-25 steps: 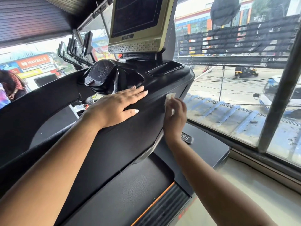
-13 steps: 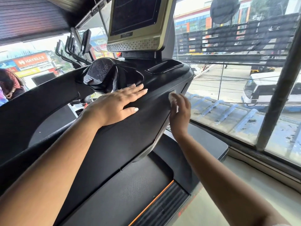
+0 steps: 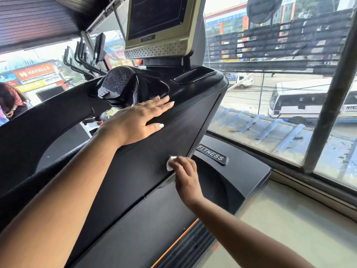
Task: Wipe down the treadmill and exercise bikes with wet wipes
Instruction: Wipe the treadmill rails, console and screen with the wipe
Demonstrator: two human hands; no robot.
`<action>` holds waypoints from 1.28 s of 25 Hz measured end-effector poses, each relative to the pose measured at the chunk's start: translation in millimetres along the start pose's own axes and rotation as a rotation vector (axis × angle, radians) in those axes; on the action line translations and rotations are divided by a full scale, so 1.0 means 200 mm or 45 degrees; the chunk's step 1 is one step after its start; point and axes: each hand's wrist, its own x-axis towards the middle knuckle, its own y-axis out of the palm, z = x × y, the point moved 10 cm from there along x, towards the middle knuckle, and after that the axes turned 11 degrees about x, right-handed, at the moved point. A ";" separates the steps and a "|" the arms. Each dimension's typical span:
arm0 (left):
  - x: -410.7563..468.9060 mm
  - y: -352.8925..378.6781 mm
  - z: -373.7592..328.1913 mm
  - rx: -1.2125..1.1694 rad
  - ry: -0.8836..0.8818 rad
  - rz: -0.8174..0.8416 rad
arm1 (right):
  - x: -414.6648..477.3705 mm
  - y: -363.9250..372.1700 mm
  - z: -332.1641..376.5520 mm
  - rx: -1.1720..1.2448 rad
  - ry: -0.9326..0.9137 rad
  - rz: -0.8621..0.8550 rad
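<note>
The right hand (image 3: 186,178) has slid down the right edge of the treadmill's (image 3: 208,88) sloping black panel (image 3: 154,151). Half a second ago it was high on that edge, near the top corner. It now sits at the panel's lower edge, at 5 o'clock from the left hand (image 3: 135,120). The wipe (image 3: 170,163) has come down with it. The left hand has kept its place. Outside the window (image 3: 251,120), a white bus (image 3: 301,101) has rolled further toward 9 o'clock.

The right hand's fingers are curled and bunched round the small white wipe, pressing it against the panel. Only a folded corner shows, at 10 o'clock from the knuckles. The wrist is bent and the forearm runs back toward 5 o'clock, out of the lower right corner.

The left hand lies flat on the upper panel, palm down. Its fingers are straight and close together, pointing toward 2 o'clock, with the thumb spread toward 4 o'clock. It holds nothing. Its forearm runs down to 7 o'clock.

Just at 2 o'clock from the right hand, a FITNESS badge (image 3: 211,154) sits on the black motor cover (image 3: 247,171). At 12 o'clock from the left hand, the dark screen (image 3: 156,16) stands in its pale frame above the console. An orange stripe (image 3: 173,246) edges the deck at 6 o'clock. The pale floor (image 3: 280,219) lies at 4 o'clock, under the window
</note>
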 end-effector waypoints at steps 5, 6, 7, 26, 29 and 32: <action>0.00 -0.02 -0.02 -0.005 -0.006 -0.029 | 0.40 -0.28 -0.29 0.071 0.402 -0.409; 0.00 -0.02 -0.02 -0.007 -0.007 -0.034 | 0.44 -0.32 -0.34 0.075 0.478 -0.500; 0.00 -0.03 -0.02 -0.013 -0.002 -0.043 | 0.44 -0.33 -0.35 0.077 0.512 -0.547; -0.08 -0.07 0.01 -0.455 0.066 -0.023 | 0.21 0.01 0.14 -0.094 0.389 -0.468; -0.19 -0.05 0.06 -0.421 0.133 0.012 | 0.01 0.20 0.43 -0.109 0.075 -0.243; -0.35 -0.03 0.11 -0.390 0.177 0.006 | 0.11 0.14 0.36 -0.132 0.016 -0.177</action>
